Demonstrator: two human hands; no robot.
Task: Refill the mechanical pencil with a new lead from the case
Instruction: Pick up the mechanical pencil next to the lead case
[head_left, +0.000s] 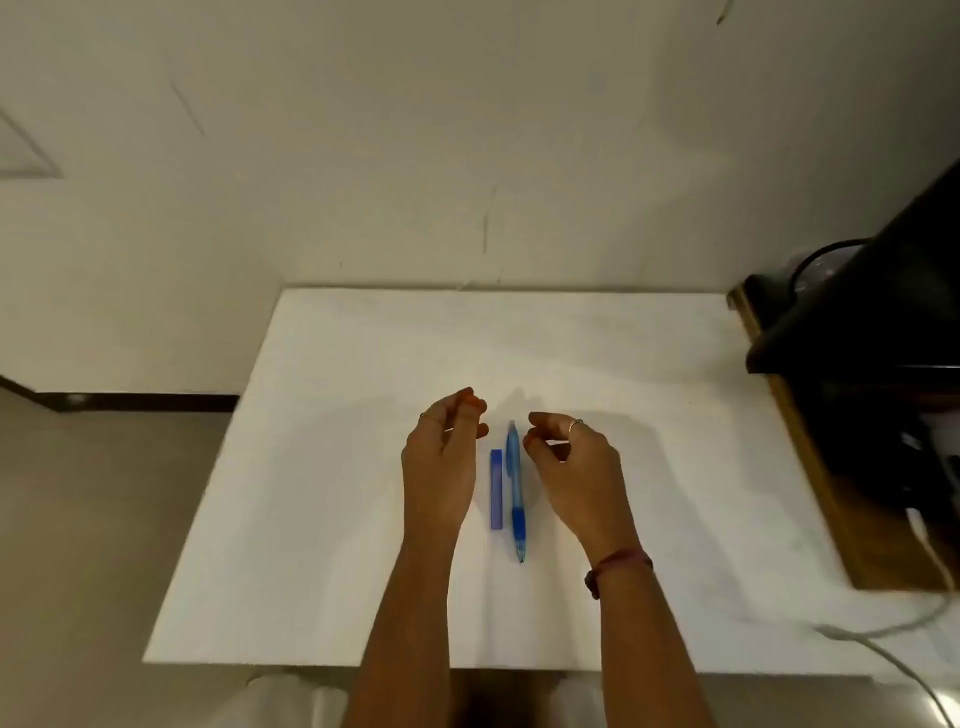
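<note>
A blue mechanical pencil (516, 493) lies lengthwise on the white table (337, 467), its tip toward me and its cap end pointing away. Just left of it lies a slim blue lead case (497, 489), parallel to the pencil. My left hand (444, 457) hovers left of the case with its fingers loosely curled and nothing in them. On the other side, my right hand (574, 460) hangs right of the pencil's far end, fingers also loosely curled, holding nothing. Neither hand touches the pencil or the case.
A dark device (872, 332) stands on a wooden surface (831, 493) along the table's right edge. A white cable (893, 654) trails across the near right corner. A cream wall rises behind the table, and floor shows to the left.
</note>
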